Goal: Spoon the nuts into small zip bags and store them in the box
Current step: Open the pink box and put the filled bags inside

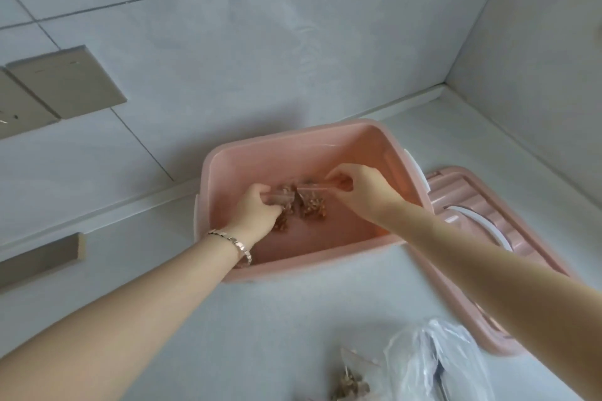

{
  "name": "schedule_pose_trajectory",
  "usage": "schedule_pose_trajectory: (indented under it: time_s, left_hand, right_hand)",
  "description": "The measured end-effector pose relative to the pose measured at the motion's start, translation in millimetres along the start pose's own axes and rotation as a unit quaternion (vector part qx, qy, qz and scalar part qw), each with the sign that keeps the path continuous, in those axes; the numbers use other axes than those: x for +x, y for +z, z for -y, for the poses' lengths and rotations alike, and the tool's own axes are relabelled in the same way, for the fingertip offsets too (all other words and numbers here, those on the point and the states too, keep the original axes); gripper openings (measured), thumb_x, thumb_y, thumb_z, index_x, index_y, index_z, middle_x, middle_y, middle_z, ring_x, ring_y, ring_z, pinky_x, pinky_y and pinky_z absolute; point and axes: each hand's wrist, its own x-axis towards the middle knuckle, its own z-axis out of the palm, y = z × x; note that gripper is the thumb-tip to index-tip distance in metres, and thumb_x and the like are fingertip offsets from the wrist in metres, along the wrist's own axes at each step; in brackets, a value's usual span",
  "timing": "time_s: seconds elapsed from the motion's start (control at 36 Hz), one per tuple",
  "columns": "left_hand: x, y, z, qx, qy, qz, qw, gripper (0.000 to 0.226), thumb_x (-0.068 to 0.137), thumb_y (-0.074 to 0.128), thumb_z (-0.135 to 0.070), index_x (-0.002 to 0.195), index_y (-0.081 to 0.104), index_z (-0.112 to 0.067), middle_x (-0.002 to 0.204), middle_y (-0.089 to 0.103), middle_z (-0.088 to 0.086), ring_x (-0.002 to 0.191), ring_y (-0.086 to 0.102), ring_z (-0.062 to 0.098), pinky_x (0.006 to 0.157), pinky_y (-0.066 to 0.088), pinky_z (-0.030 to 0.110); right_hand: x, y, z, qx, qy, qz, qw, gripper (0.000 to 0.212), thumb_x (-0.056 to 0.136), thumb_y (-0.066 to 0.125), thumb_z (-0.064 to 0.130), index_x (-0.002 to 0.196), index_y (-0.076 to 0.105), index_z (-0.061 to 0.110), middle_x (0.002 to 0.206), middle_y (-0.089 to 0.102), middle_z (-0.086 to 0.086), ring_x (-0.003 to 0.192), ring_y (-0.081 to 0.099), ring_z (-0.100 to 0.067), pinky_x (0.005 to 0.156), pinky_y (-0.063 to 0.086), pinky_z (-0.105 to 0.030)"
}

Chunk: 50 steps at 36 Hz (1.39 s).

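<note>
A pink plastic box (358,146) stands open on the white counter against the tiled wall. Both my hands reach down inside it. My left hand (257,208) grips the top of a small clear zip bag of nuts (283,221). Beside it, my right hand (361,189) pinches the top edge of a second zip bag of nuts (312,207). The two bags hang close together near the box floor. Another small bag with nuts (350,381) lies on the counter at the bottom edge of the view.
The box's pink lid (482,205) with a white handle lies flat on the counter to the right of the box. A crumpled clear plastic bag (430,365) sits near the bottom right. Grey socket plates (65,85) are on the wall at left.
</note>
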Motion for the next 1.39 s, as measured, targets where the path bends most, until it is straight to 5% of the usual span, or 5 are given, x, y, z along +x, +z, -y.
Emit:
schedule_pose_trajectory:
  time_s: [0.19,0.36,0.61,0.89,1.39]
  left_hand:
    - [-109.1,-4.6,20.5,-0.023,0.207,0.043,0.977,0.028,0.086,0.057,-0.001,0.089,0.055,-0.029,0.094,0.060,-0.010,0.076,0.055,-0.001,0.068,0.040,0.005]
    - [-160.0,32.9,87.8,0.051,0.104,0.150,0.982,0.030,0.082,0.061,-0.003,0.077,0.054,-0.032,0.085,0.062,-0.011,0.079,0.059,0.008,0.073,0.044,0.016]
    - [-191.1,83.7,141.7,0.251,0.059,0.251,0.933,0.040,0.081,0.062,-0.018,0.121,0.055,-0.015,0.121,0.060,0.003,0.111,0.055,0.019,0.093,0.043,0.027]
    - [-186.2,70.8,151.1,0.140,0.018,0.195,0.971,0.024,0.086,0.063,-0.015,0.067,0.052,-0.024,0.084,0.047,-0.005,0.080,0.049,0.013,0.064,0.032,0.016]
    - [-148.2,-41.6,2.0,-0.189,0.231,-0.012,0.954,0.027,0.092,0.053,-0.016,0.076,0.056,-0.037,0.078,0.061,-0.011,0.080,0.061,0.021,0.065,0.057,0.042]
  right_hand:
    - [-116.5,-9.4,23.4,0.005,-0.016,0.034,0.999,0.012,0.083,0.061,0.009,0.092,0.067,0.014,0.073,0.057,0.011,0.064,0.052,-0.001,0.064,0.040,-0.006]
    - [-179.0,44.3,-5.7,-0.108,0.050,0.177,0.977,0.025,0.087,0.060,0.023,0.111,0.062,0.017,0.105,0.062,0.000,0.095,0.058,-0.014,0.085,0.045,-0.022]
    - [-221.7,85.8,-23.1,-0.262,0.061,0.296,0.917,0.033,0.091,0.051,0.009,0.124,0.051,0.012,0.122,0.047,-0.006,0.117,0.043,-0.022,0.094,0.036,-0.036]
    - [-229.2,78.2,-28.0,-0.200,0.089,0.250,0.943,0.016,0.094,0.044,0.018,0.101,0.058,0.014,0.106,0.060,-0.004,0.097,0.057,-0.023,0.080,0.043,-0.032]
    - [-167.2,-33.4,12.2,0.006,0.027,-0.111,0.993,0.002,0.085,0.064,0.012,0.085,0.065,0.013,0.068,0.063,0.009,0.059,0.055,0.001,0.060,0.037,-0.002]
